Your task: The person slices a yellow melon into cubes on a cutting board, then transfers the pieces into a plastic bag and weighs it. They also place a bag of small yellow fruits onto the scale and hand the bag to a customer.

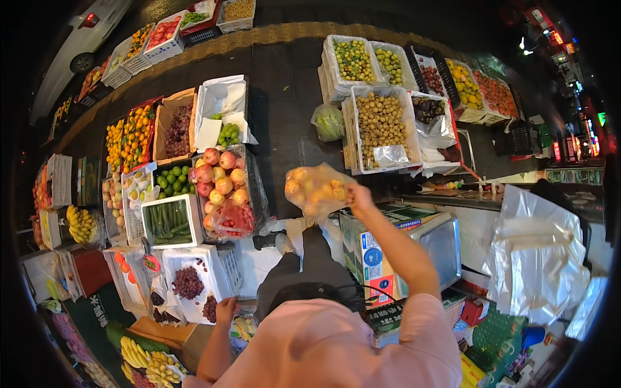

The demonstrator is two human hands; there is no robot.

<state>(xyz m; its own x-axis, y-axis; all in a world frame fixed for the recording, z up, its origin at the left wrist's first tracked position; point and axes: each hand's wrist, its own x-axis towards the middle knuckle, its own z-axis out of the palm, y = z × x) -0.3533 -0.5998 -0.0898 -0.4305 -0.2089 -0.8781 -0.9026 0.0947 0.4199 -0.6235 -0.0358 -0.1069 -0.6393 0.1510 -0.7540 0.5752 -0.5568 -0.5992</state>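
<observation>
My right hand is closed on the gathered edge of a clear plastic bag filled with yellow-orange fruit. That arm reaches forward, and the bag hangs above the dark pavement between the fruit stands. Down at my left side, my left hand has its fingers curled. Whether it grips anything is too small to make out. Beside it is a white box with bunches of dark red grapes. A clear bag with pale yellow and green contents lies close to that hand.
Pomegranates and cucumbers stand in boxes ahead on the left. A crate of small brown fruit stands front right. Near my right arm are a printed carton, a metal-framed case and hanging plastic bags.
</observation>
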